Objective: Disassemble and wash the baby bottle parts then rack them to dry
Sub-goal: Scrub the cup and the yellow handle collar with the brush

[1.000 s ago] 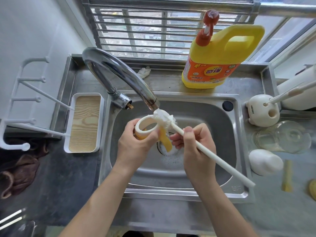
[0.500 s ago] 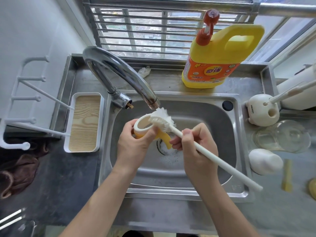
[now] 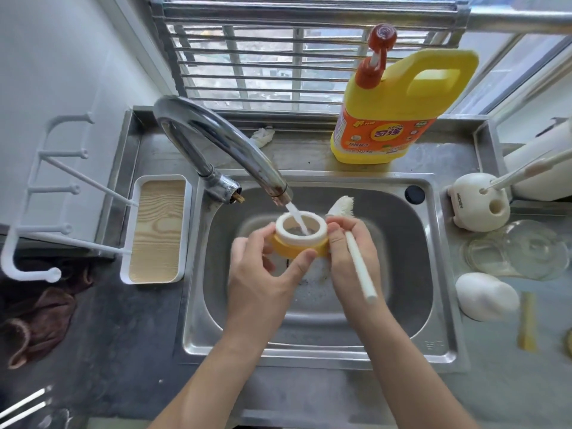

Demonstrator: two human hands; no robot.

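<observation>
White-and-yellow plastic bottle collar point(image 3: 301, 239), under running water point(image 3: 296, 217), is pinched by the left hand point(image 3: 260, 280). Right hand point(image 3: 340, 258) touches it, clasping a white brush point(image 3: 360, 269).

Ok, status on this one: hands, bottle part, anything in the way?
Left hand pinches collar ring, right hand steadies it, also gripping brush. Ring under running faucet. Nothing blocking.

yellow dish detergent bottle point(image 3: 371, 97) behind the sink point(image 3: 446, 305), orange label point(image 3: 383, 136) reading 奇强 in large characters, small KEON above them, white brush holder point(image 3: 476, 209) right of the sink, dark vertical brand word too blurred to read
</observation>
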